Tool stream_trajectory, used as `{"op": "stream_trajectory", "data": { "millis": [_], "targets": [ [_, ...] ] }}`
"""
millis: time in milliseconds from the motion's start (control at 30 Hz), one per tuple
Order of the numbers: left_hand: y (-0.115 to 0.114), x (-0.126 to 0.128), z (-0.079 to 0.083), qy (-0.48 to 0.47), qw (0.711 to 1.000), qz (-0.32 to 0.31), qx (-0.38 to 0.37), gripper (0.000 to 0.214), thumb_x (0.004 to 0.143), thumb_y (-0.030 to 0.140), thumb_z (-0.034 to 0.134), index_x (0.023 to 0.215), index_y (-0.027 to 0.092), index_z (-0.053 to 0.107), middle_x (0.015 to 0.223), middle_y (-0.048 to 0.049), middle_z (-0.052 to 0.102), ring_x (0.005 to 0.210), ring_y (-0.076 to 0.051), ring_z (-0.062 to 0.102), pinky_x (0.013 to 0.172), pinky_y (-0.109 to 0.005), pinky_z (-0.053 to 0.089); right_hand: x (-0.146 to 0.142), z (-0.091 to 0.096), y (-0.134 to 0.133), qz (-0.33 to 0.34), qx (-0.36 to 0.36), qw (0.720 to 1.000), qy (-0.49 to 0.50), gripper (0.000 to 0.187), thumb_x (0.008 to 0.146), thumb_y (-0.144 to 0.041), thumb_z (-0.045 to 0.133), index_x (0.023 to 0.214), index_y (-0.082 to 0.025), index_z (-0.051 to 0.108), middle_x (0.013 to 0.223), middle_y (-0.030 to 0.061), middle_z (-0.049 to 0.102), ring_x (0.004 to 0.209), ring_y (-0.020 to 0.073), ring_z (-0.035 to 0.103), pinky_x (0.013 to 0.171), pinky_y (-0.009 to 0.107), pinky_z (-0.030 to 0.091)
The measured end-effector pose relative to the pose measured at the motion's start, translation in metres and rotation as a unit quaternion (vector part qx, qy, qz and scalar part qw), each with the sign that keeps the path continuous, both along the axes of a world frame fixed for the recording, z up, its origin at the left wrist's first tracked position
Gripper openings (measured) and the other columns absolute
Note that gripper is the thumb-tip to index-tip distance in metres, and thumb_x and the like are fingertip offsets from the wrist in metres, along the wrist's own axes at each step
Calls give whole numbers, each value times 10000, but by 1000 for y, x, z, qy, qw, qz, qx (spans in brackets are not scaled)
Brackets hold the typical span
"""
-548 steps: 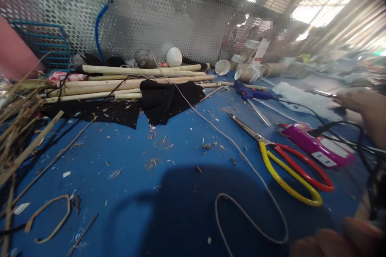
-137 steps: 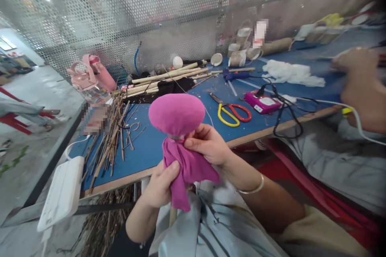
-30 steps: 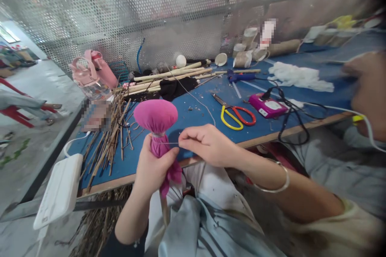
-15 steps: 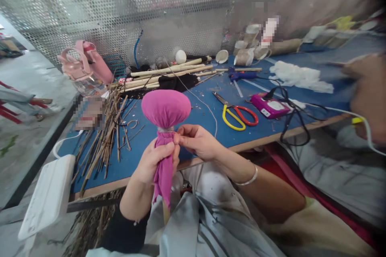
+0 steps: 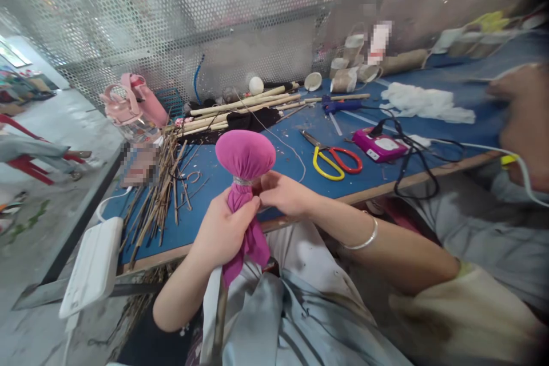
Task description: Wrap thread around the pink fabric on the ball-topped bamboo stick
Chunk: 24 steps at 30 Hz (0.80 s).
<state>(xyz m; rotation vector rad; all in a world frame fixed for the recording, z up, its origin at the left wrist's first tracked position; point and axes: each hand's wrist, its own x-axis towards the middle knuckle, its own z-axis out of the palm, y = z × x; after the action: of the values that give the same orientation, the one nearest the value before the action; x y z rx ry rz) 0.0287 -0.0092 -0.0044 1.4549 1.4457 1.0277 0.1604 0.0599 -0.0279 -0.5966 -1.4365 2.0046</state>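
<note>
Desk [image 5: 377, 177] of blue board carried loose twigs [image 5: 160, 191] along its left end. Just off its near edge, over the lap, a pink cloth bundle [image 5: 245, 154] stood upright on a stick [image 5: 219, 320]. The left hand [image 5: 223, 234] was closed round the gathered cloth below the stuffed head, and the right hand [image 5: 285, 194] pinched at the bound neck. Scissors [image 5: 332, 159] lay mid-desk. The bundle looked light and soft, so the tied neck seemed the firmest hold.

My blue worktop [image 5: 240, 174] carries yellow-and-red-handled scissors [image 5: 332, 157], a magenta plastic box [image 5: 378, 146], pale wooden sticks [image 5: 240, 107] and white stuffing [image 5: 424, 104].
</note>
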Motion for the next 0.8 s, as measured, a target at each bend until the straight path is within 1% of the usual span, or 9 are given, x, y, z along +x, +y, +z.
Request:
{"op": "stream_trajectory", "data": {
  "millis": [100, 200, 267, 300, 367, 433, 567, 667, 800],
  "targets": [
    [-4, 2, 0, 16, 1000, 10, 6, 178, 810, 316, 551, 724, 160, 550, 615, 36, 518, 580, -108, 433, 590, -222, 360, 6, 1, -2, -24, -20, 998, -54, 277, 484, -105, 407, 740, -170, 490, 513, -65, 477, 403, 54, 254, 392, 201, 173],
    [-6, 3, 2, 30, 999, 9, 15, 175, 806, 321, 551, 738, 160, 565, 661, 20, 570, 623, -124, 482, 627, -232, 382, 18, 5, -7, -27, 68, 992, -99, 214, 568, -116, 441, 750, -153, 549, 563, -49, 477, 475, 65, 320, 441, 200, 237],
    [-5, 2, 2, 65, 997, 30, 26, 171, 812, 332, 544, 808, 165, 577, 742, -3, 617, 686, -142, 531, 666, -242, 397, 25, 7, -13, -37, 135, 981, -132, 66, 666, -170, 494, 690, -146, 550, 565, -42, 449, 517, 72, 349, 476, 204, 265],
    [-5, 2, 1, 91, 994, 45, 31, 179, 817, 338, 537, 854, 167, 575, 780, -16, 633, 711, -153, 550, 678, -250, 404, 29, 8, -17, -43, 163, 974, -153, 109, 711, -220, 518, 629, -148, 520, 543, -44, 416, 511, 71, 336, 472, 207, 256],
    [-3, 2, -5, 159, 985, 60, 33, 188, 827, 338, 521, 909, 171, 552, 804, -37, 644, 708, -171, 574, 663, -265, 411, 33, 10, -27, -75, 218, 955, -186, 333, 769, -318, 547, 516, -166, 393, 491, -57, 297, 480, 61, 262, 448, 213, 208],
    [-3, 5, -13, 247, 967, 47, 23, 158, 836, 309, 490, 904, 171, 525, 763, -50, 636, 658, -195, 584, 600, -277, 400, 34, 15, -38, -125, 295, 929, -185, 459, 793, -346, 554, 478, -177, 265, 481, -62, 210, 470, 55, 199, 435, 219, 171],
    [-3, 15, -28, 402, 915, 27, 14, 148, 831, 234, 454, 955, 160, 488, 774, -81, 637, 664, -264, 627, 539, -299, 374, 28, 29, -49, -220, 418, 866, -162, 450, 820, -242, 521, 490, -171, 223, 485, -60, 193, 463, 50, 170, 424, 214, 164],
    [-2, 17, -27, 417, 908, 32, 17, 156, 846, 249, 445, 972, 163, 476, 766, -77, 637, 675, -278, 638, 545, -307, 378, 25, 32, -51, -291, 429, 838, -171, 437, 813, -189, 514, 501, -175, 209, 487, -59, 179, 462, 50, 175, 425, 212, 177],
    [3, 10, -19, 356, 932, 53, 30, 156, 858, 294, 449, 945, 170, 483, 736, -62, 625, 661, -247, 617, 576, -302, 387, 24, 15, -54, -333, 370, 849, -179, 444, 815, -195, 512, 504, -181, 197, 485, -57, 186, 455, 51, 198, 423, 215, 195]
  ]
}}
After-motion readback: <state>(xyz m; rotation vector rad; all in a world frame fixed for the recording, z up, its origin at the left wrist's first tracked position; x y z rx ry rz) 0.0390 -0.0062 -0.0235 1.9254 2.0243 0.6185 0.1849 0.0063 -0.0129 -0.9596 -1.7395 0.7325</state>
